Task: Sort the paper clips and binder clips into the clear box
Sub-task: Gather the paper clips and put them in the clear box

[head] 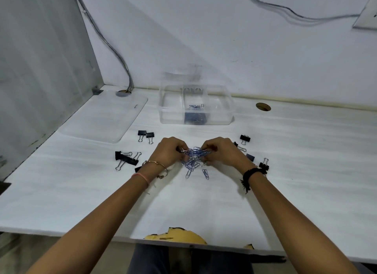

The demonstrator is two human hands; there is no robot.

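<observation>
A tangled bunch of blue and silver paper clips (193,155) is pinched between my left hand (169,151) and my right hand (221,150), just above the white table. A few loose paper clips (205,174) lie below the bunch. Black binder clips lie scattered: two at the upper left (145,135), a few at the left (126,157), one at the upper right (245,139), others by my right wrist (263,166). The clear box (228,112) stands behind, divided into compartments; its middle compartment holds several blue paper clips (195,107).
The clear lid (106,118) lies flat to the left of the box. A grey partition (40,69) bounds the left side, with cables running into a table hole (123,93). Another hole (263,106) is at the back right. The table's front edge is chipped (175,236).
</observation>
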